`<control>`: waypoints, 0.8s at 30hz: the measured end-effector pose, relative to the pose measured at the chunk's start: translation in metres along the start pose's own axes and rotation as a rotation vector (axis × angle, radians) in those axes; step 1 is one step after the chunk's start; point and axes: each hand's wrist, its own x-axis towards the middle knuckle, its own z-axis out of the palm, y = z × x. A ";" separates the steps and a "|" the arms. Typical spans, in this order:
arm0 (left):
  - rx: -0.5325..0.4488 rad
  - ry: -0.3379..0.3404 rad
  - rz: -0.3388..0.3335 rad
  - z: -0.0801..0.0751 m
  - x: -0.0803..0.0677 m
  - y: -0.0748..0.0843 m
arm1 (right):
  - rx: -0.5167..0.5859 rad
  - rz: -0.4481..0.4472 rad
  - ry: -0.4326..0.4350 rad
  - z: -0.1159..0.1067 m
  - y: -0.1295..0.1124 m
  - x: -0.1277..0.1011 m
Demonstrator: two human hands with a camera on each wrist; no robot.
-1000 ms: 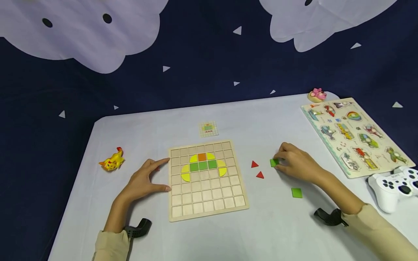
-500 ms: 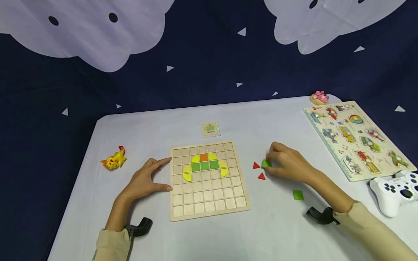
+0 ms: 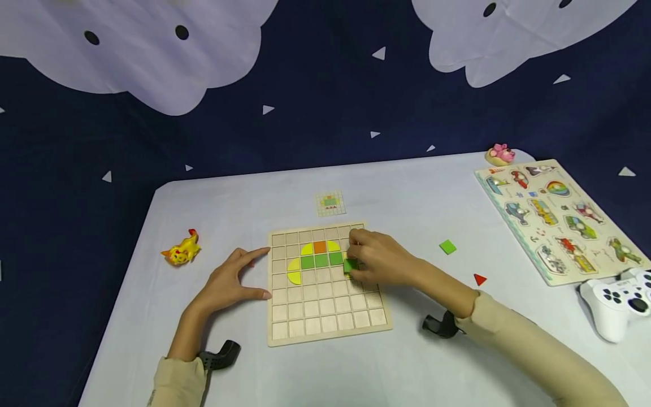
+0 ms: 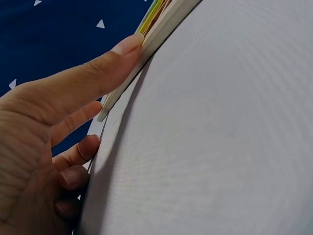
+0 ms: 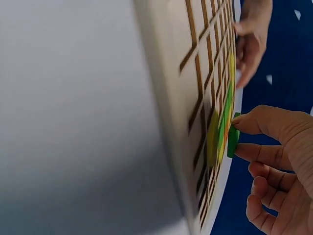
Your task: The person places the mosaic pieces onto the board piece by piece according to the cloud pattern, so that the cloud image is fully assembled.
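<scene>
Pinched by the right hand (image 3: 380,258), the green square (image 3: 348,266) faces upward.

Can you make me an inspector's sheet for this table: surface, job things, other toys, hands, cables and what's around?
Surface: white-covered table.
Job's things: grid board holding yellow, orange and green tiles; small pattern card behind it; loose green square and red triangle to its right.
Clutter: yellow animal figure at left; pink figure, picture puzzle and white controller at right.
Left hand: thumb touching the board's left edge.
Right hand: pinching a green piece over the board.
Cables: nothing seen.
Surroundings: dark blue backdrop with pale clouds and triangles.
</scene>
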 end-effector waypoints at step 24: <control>0.001 -0.002 -0.004 0.000 0.000 -0.001 | 0.132 -0.021 0.024 0.044 -0.045 0.046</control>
